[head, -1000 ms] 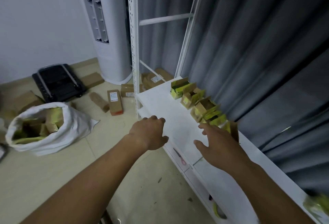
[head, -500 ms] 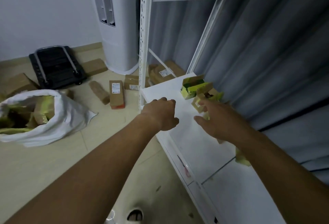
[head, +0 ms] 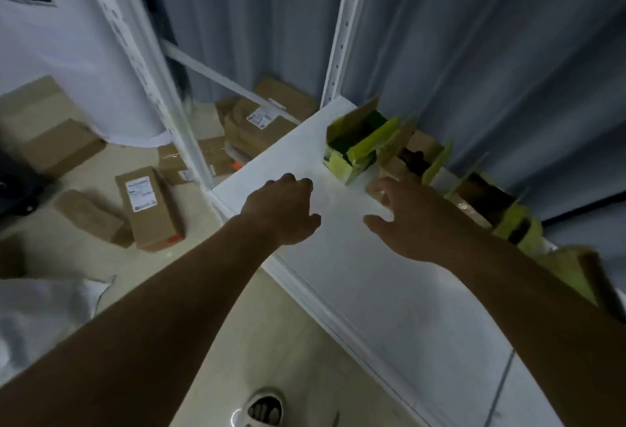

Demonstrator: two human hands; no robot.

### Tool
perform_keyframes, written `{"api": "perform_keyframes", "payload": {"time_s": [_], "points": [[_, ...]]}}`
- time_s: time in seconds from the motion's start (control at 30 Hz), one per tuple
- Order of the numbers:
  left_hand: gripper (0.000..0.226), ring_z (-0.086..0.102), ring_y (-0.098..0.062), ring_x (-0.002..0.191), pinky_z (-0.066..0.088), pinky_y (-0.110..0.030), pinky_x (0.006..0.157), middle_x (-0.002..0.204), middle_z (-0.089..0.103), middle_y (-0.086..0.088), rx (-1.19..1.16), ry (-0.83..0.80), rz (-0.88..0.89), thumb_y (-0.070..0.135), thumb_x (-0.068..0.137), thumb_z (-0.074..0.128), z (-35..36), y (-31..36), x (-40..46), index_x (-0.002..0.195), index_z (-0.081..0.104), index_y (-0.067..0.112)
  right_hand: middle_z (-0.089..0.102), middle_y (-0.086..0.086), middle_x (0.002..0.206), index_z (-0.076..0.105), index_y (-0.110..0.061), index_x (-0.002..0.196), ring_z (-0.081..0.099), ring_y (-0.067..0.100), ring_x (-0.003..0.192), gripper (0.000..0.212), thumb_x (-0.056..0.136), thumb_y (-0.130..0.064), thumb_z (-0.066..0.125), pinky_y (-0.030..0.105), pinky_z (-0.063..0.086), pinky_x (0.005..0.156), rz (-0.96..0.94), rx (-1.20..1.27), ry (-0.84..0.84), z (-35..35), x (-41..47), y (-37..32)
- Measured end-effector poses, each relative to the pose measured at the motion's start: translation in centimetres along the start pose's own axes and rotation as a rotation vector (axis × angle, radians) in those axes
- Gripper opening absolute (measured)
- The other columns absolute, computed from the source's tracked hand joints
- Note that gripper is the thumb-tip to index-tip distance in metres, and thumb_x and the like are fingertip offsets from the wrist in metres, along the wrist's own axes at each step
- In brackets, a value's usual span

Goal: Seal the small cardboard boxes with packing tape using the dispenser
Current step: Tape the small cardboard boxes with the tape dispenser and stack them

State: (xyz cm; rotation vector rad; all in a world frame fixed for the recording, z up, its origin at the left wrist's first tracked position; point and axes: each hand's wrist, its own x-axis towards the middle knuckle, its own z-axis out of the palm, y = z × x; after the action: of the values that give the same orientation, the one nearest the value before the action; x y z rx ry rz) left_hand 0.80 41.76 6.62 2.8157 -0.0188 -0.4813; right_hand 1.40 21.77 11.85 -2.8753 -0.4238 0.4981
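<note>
R fingers [head: 381, 189] prob. beside box [head: 352, 147]

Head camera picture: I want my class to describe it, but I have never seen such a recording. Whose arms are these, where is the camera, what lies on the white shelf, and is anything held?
The camera sits on a person's head and looks forward and down, so the two bare arms reaching in from the bottom are that person's own. No machine is involved. The left hand hovers over the white shelf board with fingers loosely curled, holding nothing. The right hand reaches with spread fingers toward a row of small open cardboard boxes with yellow-green flaps along the shelf's far edge, by the grey curtain. It grips nothing yet. The picture is blurred, so finer detail is unclear. Brown labelled cartons lie on the floor to the left. No tape dispenser is visible.
</note>
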Motion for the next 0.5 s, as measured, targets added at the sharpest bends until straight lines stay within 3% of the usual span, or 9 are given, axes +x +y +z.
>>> {"api": "perform_keyframes", "payload": {"time_s": [0.27,0.5], "points": [[0.063,0.048,-0.035,0.127,0.048,-0.046,0.098,0.15,0.037,-0.009,0.031,-0.03,0.089,0.053,0.09,0.063,1.8,0.6,14.3,0.144,0.046,0.024,0.057,0.004,0.131,0.044,-0.019,0.135,0.052,0.025,0.122,0.052,0.093,-0.048,0.052,0.039,0.048,0.096,0.131,0.029,0.004,1.9,7.4,2.3],[0.074,0.046,-0.045,0.121,0.045,-0.054,0.097,0.149,0.025,-0.013,-0.012,0.032,0.088,0.057,0.082,0.071,4.6,2.4,20.2,0.14,0.039,0.026,0.054,0.001,0.137,0.041,-0.021,0.138,0.048,0.022,0.128,0.053,0.094,-0.049,0.05,0.035,0.045,0.1,0.19,0.086,0.026,2.4,9.3,4.3]]}}
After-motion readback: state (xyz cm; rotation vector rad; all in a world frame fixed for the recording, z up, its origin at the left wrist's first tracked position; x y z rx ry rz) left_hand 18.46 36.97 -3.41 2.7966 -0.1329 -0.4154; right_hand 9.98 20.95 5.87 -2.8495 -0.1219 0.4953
